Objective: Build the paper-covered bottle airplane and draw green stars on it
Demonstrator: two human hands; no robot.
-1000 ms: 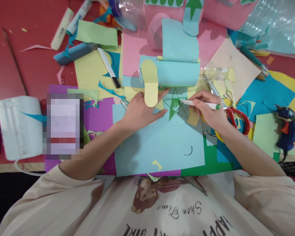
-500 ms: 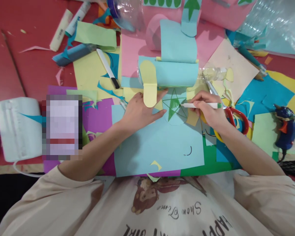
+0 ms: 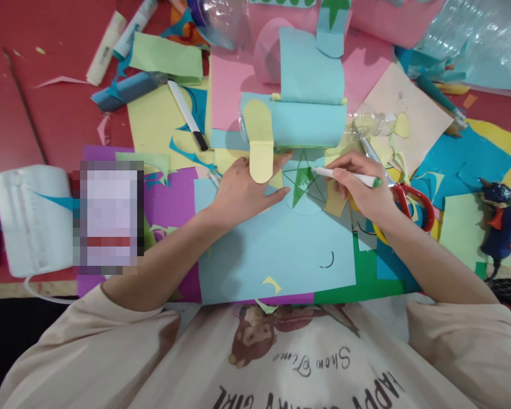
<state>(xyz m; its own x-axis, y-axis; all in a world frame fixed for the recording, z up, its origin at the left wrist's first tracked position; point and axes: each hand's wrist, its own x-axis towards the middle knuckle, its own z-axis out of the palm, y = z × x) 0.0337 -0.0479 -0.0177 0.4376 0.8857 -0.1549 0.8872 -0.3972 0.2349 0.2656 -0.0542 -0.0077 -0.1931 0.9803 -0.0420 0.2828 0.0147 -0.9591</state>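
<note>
My right hand (image 3: 361, 184) is closed around a white marker (image 3: 344, 175) with a green end, its tip at the upper right part of a green star (image 3: 302, 184). The star is drawn inside a faint circle and partly coloured in. It lies at the top of a light blue sheet (image 3: 276, 250). My left hand (image 3: 247, 190) rests with fingers spread on the paper, left of the star. A yellow paper strip (image 3: 262, 162) hangs over its fingers from a bottle wrapped in light blue paper (image 3: 309, 122).
Red-handled scissors (image 3: 417, 207) lie right of my right hand. A blue glue gun (image 3: 498, 221) is at the far right. Farther left are a black-capped white marker (image 3: 187, 115), a glue stick (image 3: 106, 48) and a white box (image 3: 34, 221). Coloured paper scraps surround the sheet.
The marker tip has moved up slightly on the star, and the marker's back end tilts lower. Slightly more green fill shows. My left hand stays in place.
</note>
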